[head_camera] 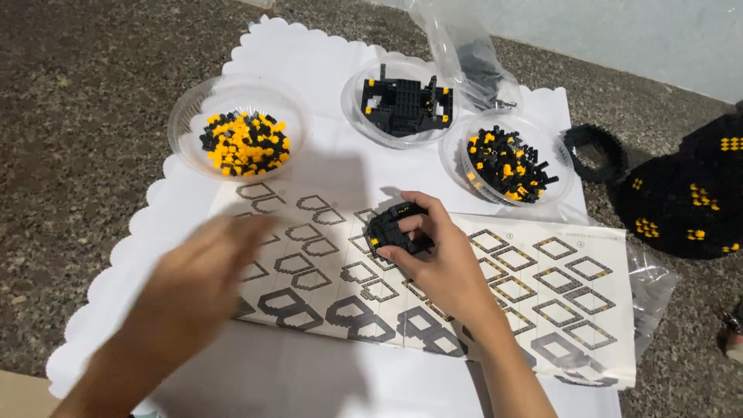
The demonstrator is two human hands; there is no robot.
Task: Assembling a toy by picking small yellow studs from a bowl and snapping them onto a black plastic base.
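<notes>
Black brick ring (pixel 393 231) lies lengthwise left-right in right hand (pixel 437 255).

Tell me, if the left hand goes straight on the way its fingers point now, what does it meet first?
Probably the clear bowl of yellow and black bricks; the blurred left hand points up toward it, above the instruction sheet. Height is unclear.

Three clear plastic bowls are sitting ahead of me on a scalloped white mat (pixel 309 62): yellow-and-black bricks (pixel 246 143), a half-built black model (pixel 406 104), mostly black bricks (pixel 507 164). A black ring (pixel 594 152) is lying beside a large black built piece (pixel 689 193).
</notes>
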